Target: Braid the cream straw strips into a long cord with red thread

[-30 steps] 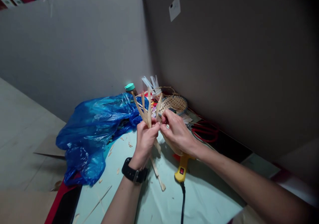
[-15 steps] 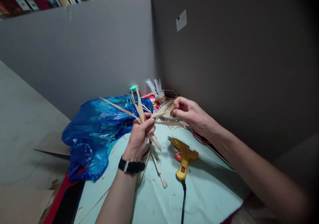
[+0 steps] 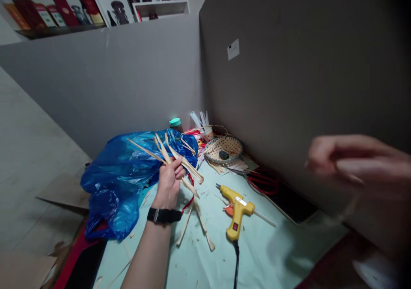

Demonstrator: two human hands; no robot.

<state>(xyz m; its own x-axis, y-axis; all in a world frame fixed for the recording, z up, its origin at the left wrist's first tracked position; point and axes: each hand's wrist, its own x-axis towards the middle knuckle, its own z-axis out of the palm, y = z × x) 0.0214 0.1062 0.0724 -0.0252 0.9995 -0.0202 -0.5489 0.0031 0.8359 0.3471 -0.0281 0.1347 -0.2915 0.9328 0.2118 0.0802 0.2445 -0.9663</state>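
My left hand, below which a black watch strap circles the wrist, is closed around a bunch of pale, dried husk-like strips. Their ends fan out up and to the left over the blue bag, with others pointing right and down. A red cord and two more pale strips show below the hand, on the table. Far to the right, my right hand is raised and smeared by motion, its fingers curled together. A faint pale sliver trails under it, too blurred to name. Between the hands lies a yellow glue gun.
A crumpled blue plastic bag covers the table's left side. At the back stand a green-lidded jar, a cup of glue sticks and a woven basket. Red-handled scissors lie by the dark partition.
My right hand has let go of the strips at my left hand and swung far right. The left hand has shifted slightly left and down with the bunch. The view has tilted up.
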